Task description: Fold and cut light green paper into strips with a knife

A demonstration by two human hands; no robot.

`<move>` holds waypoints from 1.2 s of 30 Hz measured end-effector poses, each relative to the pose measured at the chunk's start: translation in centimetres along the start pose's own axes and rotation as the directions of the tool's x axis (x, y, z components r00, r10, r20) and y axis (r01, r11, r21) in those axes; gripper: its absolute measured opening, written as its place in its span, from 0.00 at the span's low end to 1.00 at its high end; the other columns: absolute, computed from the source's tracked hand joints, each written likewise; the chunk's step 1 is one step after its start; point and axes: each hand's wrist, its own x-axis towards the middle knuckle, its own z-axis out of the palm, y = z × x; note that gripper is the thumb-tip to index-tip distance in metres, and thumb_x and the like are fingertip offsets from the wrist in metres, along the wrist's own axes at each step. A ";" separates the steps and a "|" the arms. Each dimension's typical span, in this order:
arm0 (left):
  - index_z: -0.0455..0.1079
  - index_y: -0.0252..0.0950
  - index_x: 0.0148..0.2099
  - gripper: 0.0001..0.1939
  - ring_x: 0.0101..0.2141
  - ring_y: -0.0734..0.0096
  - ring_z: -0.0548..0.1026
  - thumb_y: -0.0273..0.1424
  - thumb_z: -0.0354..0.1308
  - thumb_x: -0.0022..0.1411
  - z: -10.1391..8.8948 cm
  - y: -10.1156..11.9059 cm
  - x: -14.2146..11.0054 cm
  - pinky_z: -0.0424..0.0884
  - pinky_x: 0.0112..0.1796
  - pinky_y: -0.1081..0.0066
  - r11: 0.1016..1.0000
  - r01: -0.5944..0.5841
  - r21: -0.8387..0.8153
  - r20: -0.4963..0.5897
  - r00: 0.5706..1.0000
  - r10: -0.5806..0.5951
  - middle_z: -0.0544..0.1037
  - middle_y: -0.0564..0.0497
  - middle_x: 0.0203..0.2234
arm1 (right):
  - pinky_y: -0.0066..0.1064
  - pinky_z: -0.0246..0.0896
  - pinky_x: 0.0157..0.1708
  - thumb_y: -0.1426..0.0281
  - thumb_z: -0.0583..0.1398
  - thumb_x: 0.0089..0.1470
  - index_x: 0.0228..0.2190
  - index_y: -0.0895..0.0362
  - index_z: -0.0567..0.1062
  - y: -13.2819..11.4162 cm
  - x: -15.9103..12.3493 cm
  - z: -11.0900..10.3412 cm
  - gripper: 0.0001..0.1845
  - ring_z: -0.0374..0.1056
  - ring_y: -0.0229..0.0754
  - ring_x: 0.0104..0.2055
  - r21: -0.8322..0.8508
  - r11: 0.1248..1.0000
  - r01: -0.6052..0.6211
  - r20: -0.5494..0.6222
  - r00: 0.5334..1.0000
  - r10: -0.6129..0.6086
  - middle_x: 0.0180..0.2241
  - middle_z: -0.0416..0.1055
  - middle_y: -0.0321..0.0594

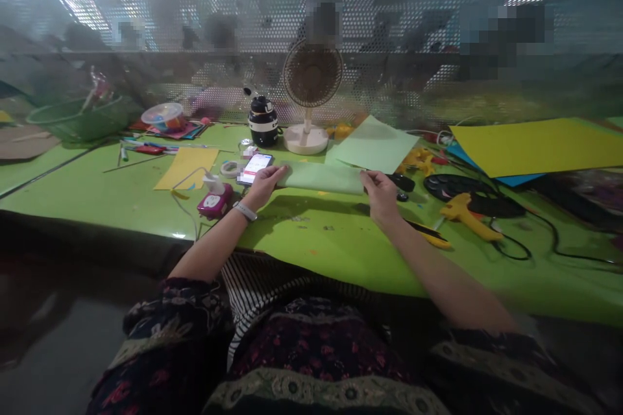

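A strip of pale green paper [324, 179] stretches level between my two hands, a little above the green table [292, 249]. My left hand [267, 184] pinches its left end, thumb on top. Its right end is gripped between the thumb and fingers of my right hand [382, 194]. Just behind my left hand lies a phone [256, 167] with a lit screen. A larger pale green sheet [377, 144] rests on the table beyond the strip. Close to my right wrist is a yellow and black cutter [431, 235].
A small fan [306, 139] and a dark flask [263, 123] stand at the back. A yellow glue gun [470, 217] with its cord lies right, near a black palette-like tray [467, 193] and yellow sheets [535, 146]. Left are a purple plug adapter [215, 202], tape roll [230, 169] and green basket [78, 122].
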 end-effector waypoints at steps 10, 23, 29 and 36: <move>0.76 0.34 0.27 0.29 0.22 0.80 0.69 0.52 0.81 0.37 0.2 -0.1 0.0 0.70 0.22 0.78 1.000 -0.002 0.024 -0.057 0.998 0.004 0.74 0.57 0.21 | 0.30 0.49 0.25 0.46 0.71 0.42 0.29 0.53 0.75 0.1 0.0 0.3 0.25 0.55 0.36 0.25 -0.007 1.000 -0.020 -0.015 1.000 0.020 0.23 0.64 0.30; 0.75 0.34 0.26 0.28 0.21 0.81 0.66 0.51 0.81 0.38 -0.1 0.2 0.0 0.66 0.21 0.79 0.997 -0.029 0.065 -0.066 0.997 0.034 0.71 0.58 0.20 | 0.29 0.54 0.26 0.48 0.68 0.53 0.29 0.53 0.74 -0.8 -0.6 0.5 0.22 0.58 0.37 0.27 -0.098 0.995 -0.033 0.001 0.999 0.033 0.25 0.65 0.31; 0.76 0.35 0.28 0.27 0.21 0.80 0.66 0.51 0.80 0.39 -0.9 -0.5 0.5 0.64 0.20 0.79 0.994 -0.046 0.097 -0.067 0.996 0.053 0.74 0.57 0.21 | 0.30 0.54 0.26 0.47 0.69 0.51 0.29 0.53 0.74 -0.6 -0.7 0.6 0.23 0.57 0.37 0.27 -0.029 1.000 -0.005 0.017 1.000 0.006 0.25 0.65 0.32; 0.77 0.35 0.29 0.24 0.22 0.79 0.69 0.49 0.79 0.43 -1.2 -0.6 0.7 0.67 0.22 0.78 0.992 -0.045 0.118 -0.054 0.997 0.051 0.75 0.56 0.22 | 0.31 0.51 0.26 0.45 0.69 0.49 0.30 0.52 0.74 -0.6 -0.8 0.5 0.25 0.56 0.37 0.28 -0.004 1.000 -0.027 0.057 0.998 0.027 0.25 0.63 0.31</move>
